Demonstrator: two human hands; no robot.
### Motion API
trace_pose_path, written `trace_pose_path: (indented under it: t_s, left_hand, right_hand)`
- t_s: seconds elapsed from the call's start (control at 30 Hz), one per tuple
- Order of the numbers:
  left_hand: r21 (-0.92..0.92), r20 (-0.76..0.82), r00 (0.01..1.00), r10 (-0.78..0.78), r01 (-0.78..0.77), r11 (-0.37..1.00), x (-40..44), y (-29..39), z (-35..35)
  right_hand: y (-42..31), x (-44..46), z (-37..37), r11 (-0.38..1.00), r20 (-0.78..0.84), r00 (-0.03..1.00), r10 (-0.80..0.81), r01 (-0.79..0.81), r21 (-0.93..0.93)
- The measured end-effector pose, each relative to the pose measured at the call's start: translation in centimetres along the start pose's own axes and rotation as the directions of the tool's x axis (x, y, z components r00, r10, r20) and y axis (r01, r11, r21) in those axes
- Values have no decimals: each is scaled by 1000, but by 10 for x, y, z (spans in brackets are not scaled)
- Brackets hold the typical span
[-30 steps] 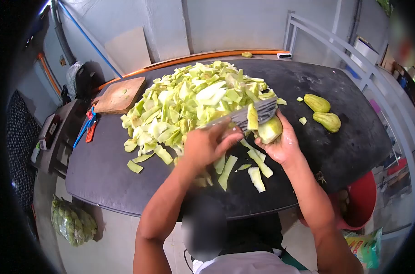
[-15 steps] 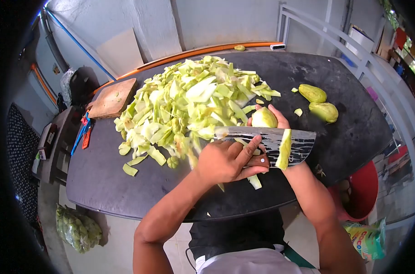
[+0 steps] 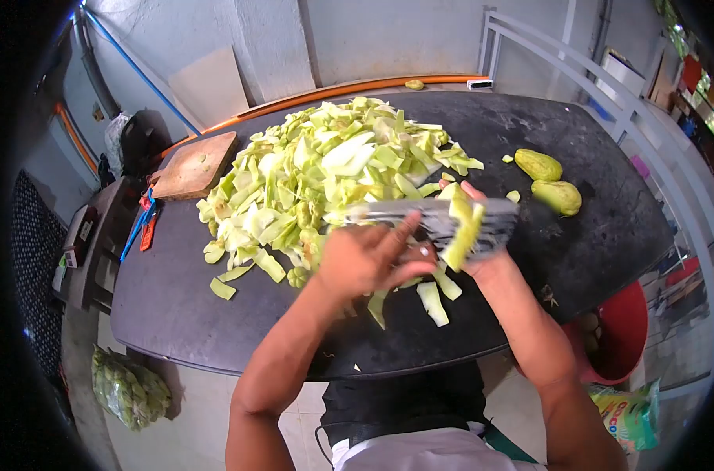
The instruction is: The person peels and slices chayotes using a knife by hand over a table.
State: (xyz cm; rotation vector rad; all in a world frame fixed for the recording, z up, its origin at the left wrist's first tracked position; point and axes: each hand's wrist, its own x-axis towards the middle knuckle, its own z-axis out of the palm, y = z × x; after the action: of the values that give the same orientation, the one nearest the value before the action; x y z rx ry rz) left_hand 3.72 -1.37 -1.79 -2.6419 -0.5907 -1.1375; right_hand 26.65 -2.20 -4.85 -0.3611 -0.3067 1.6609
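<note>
A large wide-bladed knife (image 3: 490,220), blurred by motion, lies across the view with my left hand (image 3: 368,255) closed on its wooden handle. A strip of green peel (image 3: 464,235) clings to the blade. Behind the blade, my right hand (image 3: 486,263) holds a partly peeled green chayote (image 3: 451,191), mostly hidden by the knife. Left of the knife rises a big heap of pale green peelings (image 3: 317,173). Loose strips (image 3: 432,304) lie just below the blade. Two whole chayotes (image 3: 538,165) rest to the right on the dark table (image 3: 192,314).
A wooden cutting board (image 3: 196,165) and an orange-and-blue tool (image 3: 146,224) lie at the table's left edge. A red bucket (image 3: 628,337) stands below right, near a green packet (image 3: 631,412). A full plastic bag (image 3: 129,388) sits on the floor at left.
The knife first moved down and right, off the chayote, then slightly up and left. The peel on it has shifted left, and more loose strips show below the blade.
</note>
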Motion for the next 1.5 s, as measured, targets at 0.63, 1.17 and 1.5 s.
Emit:
trace_pose_path:
  t_s: [0.63, 1.17, 1.5]
  left_hand:
    - [-66, 49, 996, -76, 79, 995, 1, 3, -5]
    - [-213, 166, 837, -521, 546, 810, -10, -41, -15]
    - [-34, 3, 976, -218, 218, 975, -2, -14, 3]
  right_hand:
    - [1, 1, 5, 997, 194, 978, 81, -80, -10]
    - [-6, -14, 19, 888, -11, 999, -34, 25, -459]
    - [0, 33, -1, 989, 40, 989, 145, -146, 18]
